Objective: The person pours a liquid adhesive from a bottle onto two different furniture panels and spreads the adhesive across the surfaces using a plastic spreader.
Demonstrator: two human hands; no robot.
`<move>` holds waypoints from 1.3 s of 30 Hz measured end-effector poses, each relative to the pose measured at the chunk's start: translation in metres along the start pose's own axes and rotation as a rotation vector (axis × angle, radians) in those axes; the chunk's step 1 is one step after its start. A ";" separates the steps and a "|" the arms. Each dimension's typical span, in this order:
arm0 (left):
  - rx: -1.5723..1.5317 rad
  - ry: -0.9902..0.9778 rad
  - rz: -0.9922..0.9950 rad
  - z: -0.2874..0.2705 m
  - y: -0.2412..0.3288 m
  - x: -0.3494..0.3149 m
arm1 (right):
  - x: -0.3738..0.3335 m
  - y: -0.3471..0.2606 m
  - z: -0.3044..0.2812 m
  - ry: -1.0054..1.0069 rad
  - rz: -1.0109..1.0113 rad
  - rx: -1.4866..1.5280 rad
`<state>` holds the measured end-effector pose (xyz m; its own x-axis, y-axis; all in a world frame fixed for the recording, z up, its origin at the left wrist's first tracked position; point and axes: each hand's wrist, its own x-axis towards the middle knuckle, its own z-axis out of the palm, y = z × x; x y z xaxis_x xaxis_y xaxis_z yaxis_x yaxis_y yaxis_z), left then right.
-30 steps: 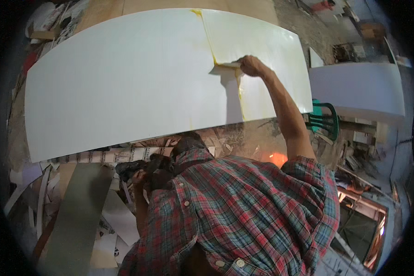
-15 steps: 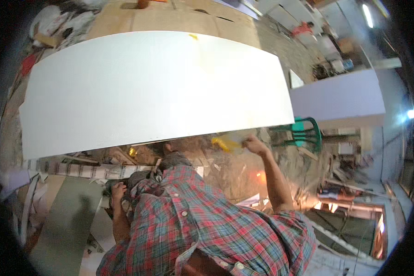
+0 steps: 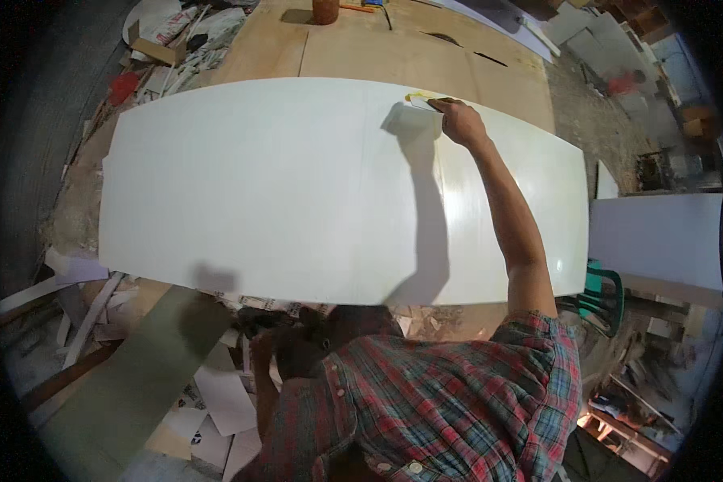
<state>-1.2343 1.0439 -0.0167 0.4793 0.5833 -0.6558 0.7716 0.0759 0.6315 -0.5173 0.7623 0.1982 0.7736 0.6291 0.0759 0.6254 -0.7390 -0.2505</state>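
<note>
A large white panel [image 3: 257,185] lies in front of me. My right hand [image 3: 463,124] reaches across it to the far edge, closed around a small flat scraper [image 3: 420,102] whose pale blade is against the surface. A smear of yellow, glue-like paste [image 3: 411,95] shows beside the blade. My arm casts a shadow on the panel. My left hand [image 3: 262,344] hangs low by my body, off the near edge of the panel; its fingers are in shadow and hard to make out.
Behind the panel is a brown board surface [image 3: 361,52] with a reddish-brown pot [image 3: 325,11] on it. A green plastic chair [image 3: 602,297] stands at the right by another pale panel [image 3: 659,241]. Board offcuts [image 3: 225,394] and a grey-green sheet [image 3: 128,377] lie at lower left.
My right hand has swung from the near side of the panel up to its far edge, bringing the scraper onto the yellow patch. The whole view has shifted forward over the panel.
</note>
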 end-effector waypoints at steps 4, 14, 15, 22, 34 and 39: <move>-0.268 -0.060 -0.264 0.015 0.001 -0.027 | 0.014 -0.030 0.063 0.102 -0.098 -0.222; -0.267 -0.028 -0.440 0.014 0.009 -0.033 | 0.047 -0.011 0.052 0.129 -0.081 -0.115; -0.254 -0.027 -0.428 0.015 0.010 -0.029 | 0.047 -0.013 0.055 0.088 -0.087 -0.117; -0.226 -0.032 -0.099 0.024 -0.016 0.001 | 0.044 -0.009 0.089 0.229 -0.098 -0.062; -0.077 -0.181 -0.155 0.040 -0.006 -0.026 | -0.084 -0.061 0.037 -0.059 0.057 0.127; 0.451 -0.147 0.376 0.036 0.004 -0.016 | 0.027 0.015 0.014 -0.039 0.396 0.074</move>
<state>-1.2240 1.0054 -0.0187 0.7813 0.3837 -0.4923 0.6242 -0.4827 0.6143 -0.4887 0.7719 0.1827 0.9481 0.3087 -0.0768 0.2694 -0.9076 -0.3220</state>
